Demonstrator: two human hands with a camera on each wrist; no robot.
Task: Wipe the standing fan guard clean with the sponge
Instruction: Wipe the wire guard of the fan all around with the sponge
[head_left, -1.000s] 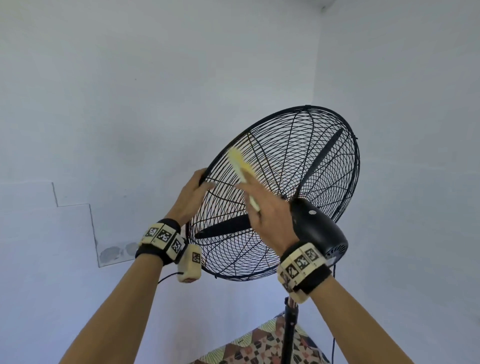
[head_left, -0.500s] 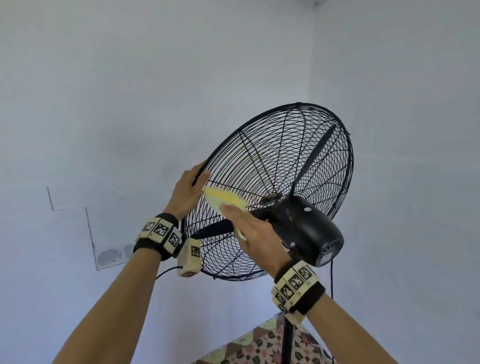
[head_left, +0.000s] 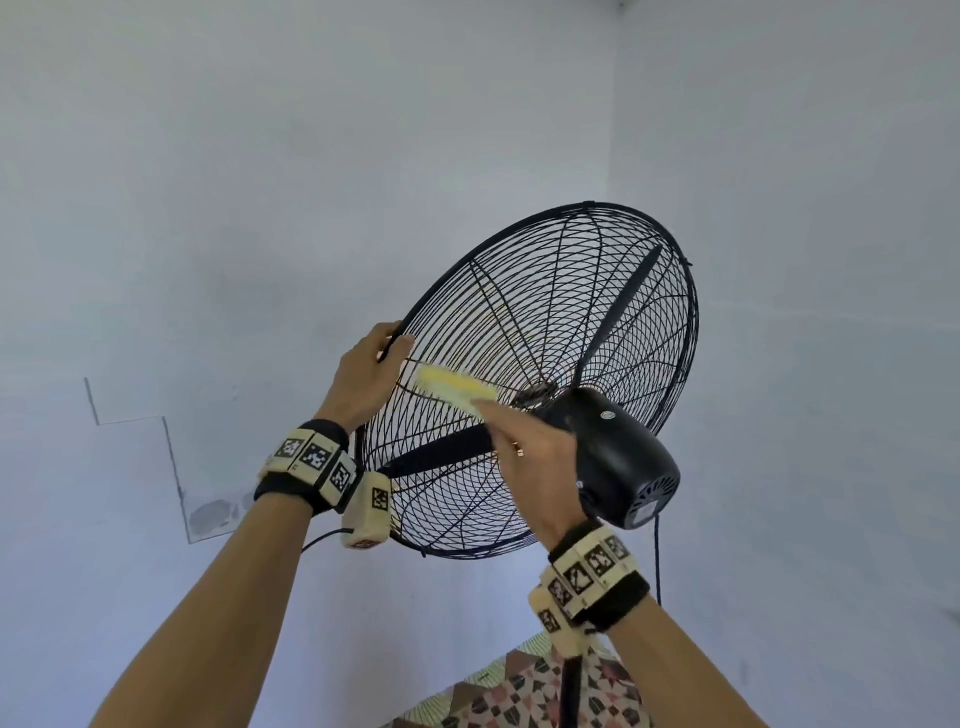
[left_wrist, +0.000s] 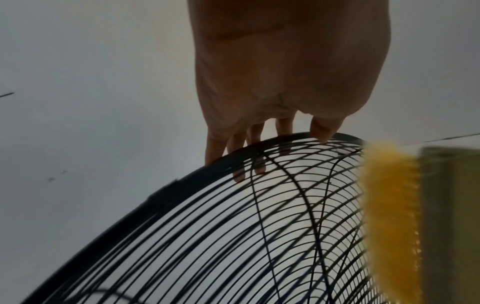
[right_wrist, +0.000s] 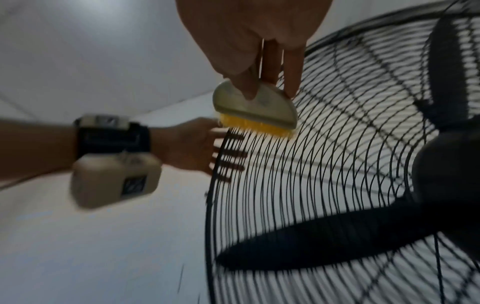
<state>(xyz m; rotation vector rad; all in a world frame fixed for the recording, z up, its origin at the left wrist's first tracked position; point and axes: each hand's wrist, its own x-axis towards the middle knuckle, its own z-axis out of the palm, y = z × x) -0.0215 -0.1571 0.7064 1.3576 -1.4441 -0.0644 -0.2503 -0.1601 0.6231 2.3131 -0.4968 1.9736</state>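
While the left hand (head_left: 363, 374) grips the left rim of the fan guard (head_left: 649, 249), its fingers (left_wrist: 239, 174) curl over the black outer ring and poke through the wires on the far side. The right hand (head_left: 530, 457) holds the sponge (head_left: 452, 389), a pale-backed cleaning pad with yellow bristles, fingertips (right_wrist: 291, 90) pinching its flat back. The bristles touch the rear guard wires near the left rim, just beside the left hand's fingers. Motion blur smears the pad in the head view, so how firmly it is pressed in is hard to tell. Behind the right hand sits the black motor housing (head_left: 623, 457) at the guard's centre, with a dark blade (head_left: 441, 452) visible inside the guard below the pad. The fan is tilted upward against pale walls (head_left: 260, 182), its pole (head_left: 569, 691) dropping to a patterned floor (head_left: 509, 696).
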